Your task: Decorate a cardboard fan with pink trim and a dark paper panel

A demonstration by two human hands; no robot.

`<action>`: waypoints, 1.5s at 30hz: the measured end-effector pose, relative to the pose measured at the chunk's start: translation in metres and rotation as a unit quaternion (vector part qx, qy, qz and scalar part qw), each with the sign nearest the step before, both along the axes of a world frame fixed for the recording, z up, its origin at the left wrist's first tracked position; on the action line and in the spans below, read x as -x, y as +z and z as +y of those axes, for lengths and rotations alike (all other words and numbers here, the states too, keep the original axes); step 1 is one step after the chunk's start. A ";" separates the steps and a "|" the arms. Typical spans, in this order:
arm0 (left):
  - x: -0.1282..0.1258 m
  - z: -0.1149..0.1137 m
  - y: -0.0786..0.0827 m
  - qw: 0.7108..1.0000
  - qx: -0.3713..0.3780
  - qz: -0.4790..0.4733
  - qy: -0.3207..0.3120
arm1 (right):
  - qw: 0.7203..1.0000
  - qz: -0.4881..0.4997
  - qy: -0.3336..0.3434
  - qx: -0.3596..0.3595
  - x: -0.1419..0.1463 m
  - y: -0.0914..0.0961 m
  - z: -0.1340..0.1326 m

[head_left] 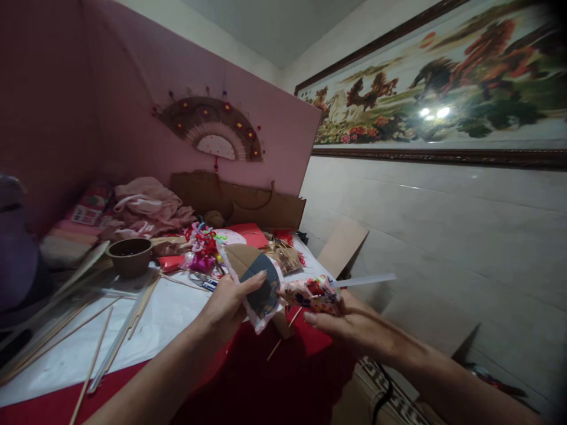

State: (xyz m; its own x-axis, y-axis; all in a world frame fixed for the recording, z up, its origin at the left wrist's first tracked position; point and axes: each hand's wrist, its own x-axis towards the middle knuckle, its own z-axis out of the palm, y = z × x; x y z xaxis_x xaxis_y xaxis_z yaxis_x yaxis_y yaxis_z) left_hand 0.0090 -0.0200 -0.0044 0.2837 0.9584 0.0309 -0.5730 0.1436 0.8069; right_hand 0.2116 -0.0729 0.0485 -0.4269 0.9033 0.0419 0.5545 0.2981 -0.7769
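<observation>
My left hand grips a half-round piece of cardboard, thumb lying across its face. The piece is brown with a dark grey-blue patch, and pale pink cloth wraps its edge. In my right hand is a flower-patterned hot glue gun. A long translucent glue stick juts from its back end. The gun's tip points left and is close to the cardboard's right edge; whether they touch I cannot tell. Both are held above the red tablecloth.
On the left stand a brown bowl, thin wooden sticks and a clear glue stick on white paper. Behind lie colourful pipe cleaners, pink cloth and torn cardboard. A decorated fan hangs on the pink board.
</observation>
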 end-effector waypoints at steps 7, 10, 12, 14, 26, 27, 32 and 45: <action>0.000 0.001 0.000 1.000 0.002 0.009 0.000 | 0.998 0.007 -0.052 0.023 -0.001 0.000 -0.002; 0.000 0.002 -0.001 1.000 0.003 0.011 -0.003 | 0.995 0.010 -0.084 0.049 -0.002 0.000 0.000; 0.000 0.002 -0.001 1.000 -0.001 0.007 -0.010 | 0.995 0.023 -0.086 0.054 -0.001 0.001 0.001; 0.000 0.001 -0.001 1.000 -0.008 -0.002 -0.017 | 0.995 0.038 -0.077 0.050 -0.001 0.001 0.003; -0.001 -0.004 0.005 0.997 -0.036 -0.030 -0.057 | 0.995 0.025 -0.075 0.055 0.004 0.002 0.004; -0.001 -0.005 0.004 0.997 -0.037 -0.031 -0.058 | 0.996 0.026 -0.075 0.050 0.004 0.003 0.004; -0.002 -0.004 0.001 0.996 -0.038 -0.034 -0.066 | 0.996 0.028 -0.077 0.037 0.003 0.004 0.004; -0.002 -0.005 -0.001 0.996 -0.053 -0.022 -0.073 | 0.999 0.035 -0.018 -0.034 0.008 0.016 0.003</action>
